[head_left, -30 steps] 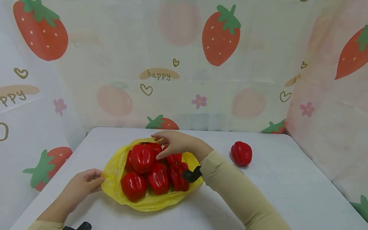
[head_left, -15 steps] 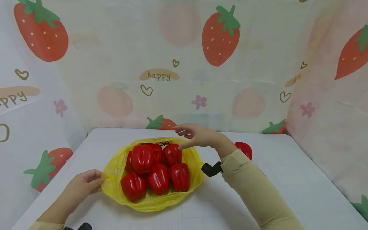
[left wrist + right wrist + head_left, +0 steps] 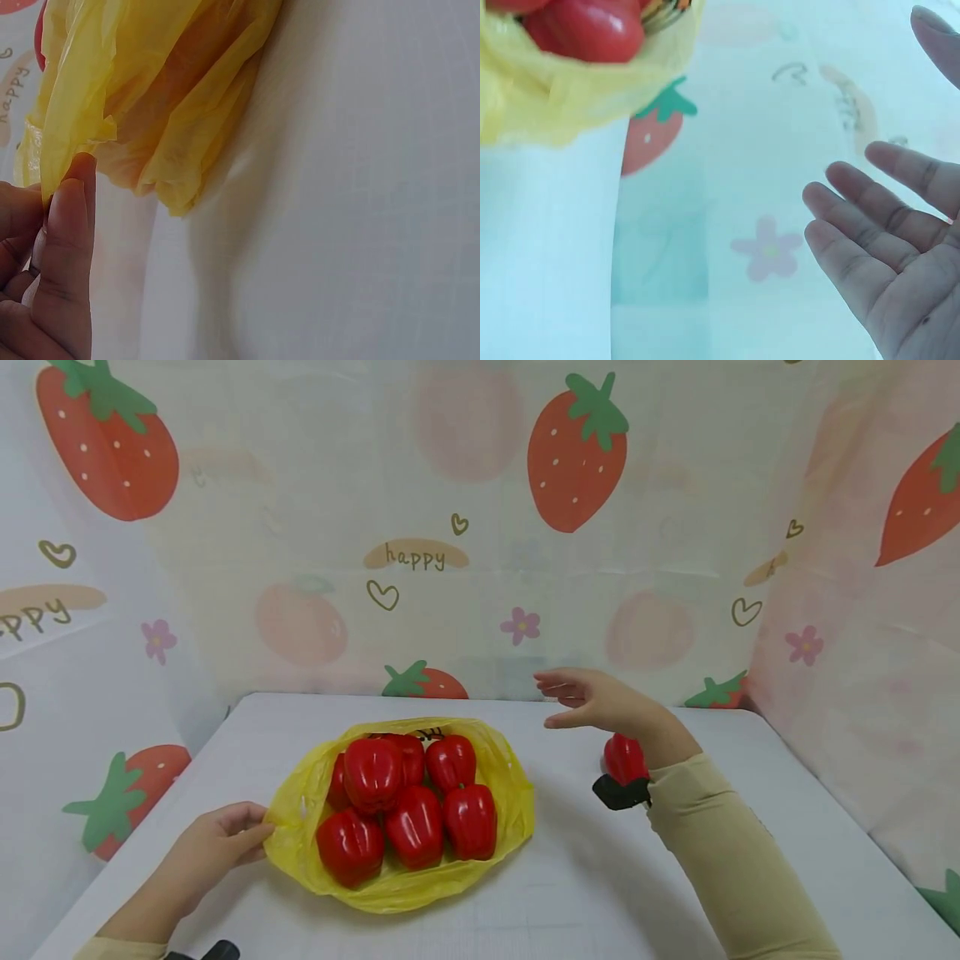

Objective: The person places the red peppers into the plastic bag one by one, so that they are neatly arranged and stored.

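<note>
A yellow plastic bag lies with its mouth spread wide on the table, holding several red bell peppers. My left hand pinches the bag's left rim between thumb and fingers; the left wrist view shows the thin yellow plastic caught at the fingertips. My right hand hovers above the table, right of the bag, its fingers loosely extended around nothing, as the right wrist view confirms. One loose red bell pepper rests on the table beneath the right wrist, partly hidden by the wrist and its black camera mount.
The white table reaches back to a cloth backdrop printed with strawberries, hearts and flowers. Similar cloth hangs at both sides. Another black mount shows below the left sleeve at the lower edge.
My right hand has moved from above the peppers in the bag to the right, out over the table near the loose pepper. The left hand has kept its grip on the rim.
</note>
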### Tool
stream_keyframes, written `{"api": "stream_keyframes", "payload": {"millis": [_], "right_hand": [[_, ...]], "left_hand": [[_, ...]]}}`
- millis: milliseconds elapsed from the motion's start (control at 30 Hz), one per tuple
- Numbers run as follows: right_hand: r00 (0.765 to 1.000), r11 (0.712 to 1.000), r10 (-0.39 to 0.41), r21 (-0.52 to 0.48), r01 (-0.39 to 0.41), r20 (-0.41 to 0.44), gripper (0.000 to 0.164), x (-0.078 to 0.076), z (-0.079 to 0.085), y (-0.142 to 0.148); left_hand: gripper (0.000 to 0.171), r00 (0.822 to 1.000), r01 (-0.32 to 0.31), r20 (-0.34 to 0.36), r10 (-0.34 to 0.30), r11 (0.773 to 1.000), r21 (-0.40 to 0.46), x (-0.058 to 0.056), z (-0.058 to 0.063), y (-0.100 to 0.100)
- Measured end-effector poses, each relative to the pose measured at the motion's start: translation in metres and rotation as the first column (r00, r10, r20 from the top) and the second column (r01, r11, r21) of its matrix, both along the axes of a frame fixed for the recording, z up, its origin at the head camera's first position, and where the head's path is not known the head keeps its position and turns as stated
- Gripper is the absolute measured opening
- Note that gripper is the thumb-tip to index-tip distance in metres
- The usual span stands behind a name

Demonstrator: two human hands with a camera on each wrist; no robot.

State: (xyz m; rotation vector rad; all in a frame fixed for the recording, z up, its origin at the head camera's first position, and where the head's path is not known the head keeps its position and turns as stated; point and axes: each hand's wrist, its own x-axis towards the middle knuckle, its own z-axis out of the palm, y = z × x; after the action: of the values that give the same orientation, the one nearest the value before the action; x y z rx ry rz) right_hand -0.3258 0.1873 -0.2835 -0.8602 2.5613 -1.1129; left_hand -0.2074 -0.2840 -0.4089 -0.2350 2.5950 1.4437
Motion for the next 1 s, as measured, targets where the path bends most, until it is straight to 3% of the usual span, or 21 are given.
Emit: {"api": "stream_keyframes", "payload": {"millis": [300,567,1000], "right_hand": [[0.994,0.995,-0.101,0.017,0.101,-0.033,0.068,-0.003,-0.011,0.045],[0.987,0.987,-0.159,0.014,0.159,-0.011,0.066,-0.004,-0.026,0.081],[0.966,0.964,-0.257,0.082,0.253,0.035,0.071,-0.004,-0.052,0.115]], "left_hand": [[0.038,1.0,-0.007,0.008,0.007,1.0,0.0,0.0,0.001,-0.001],[0.038,1.0,-0.007,0.0,0.007,1.0,0.001,0.001,0.001,-0.001],[0.04,1.0,0.002,-0.01,-0.002,1.0,0.0,0.002,0.001,-0.001]]}}
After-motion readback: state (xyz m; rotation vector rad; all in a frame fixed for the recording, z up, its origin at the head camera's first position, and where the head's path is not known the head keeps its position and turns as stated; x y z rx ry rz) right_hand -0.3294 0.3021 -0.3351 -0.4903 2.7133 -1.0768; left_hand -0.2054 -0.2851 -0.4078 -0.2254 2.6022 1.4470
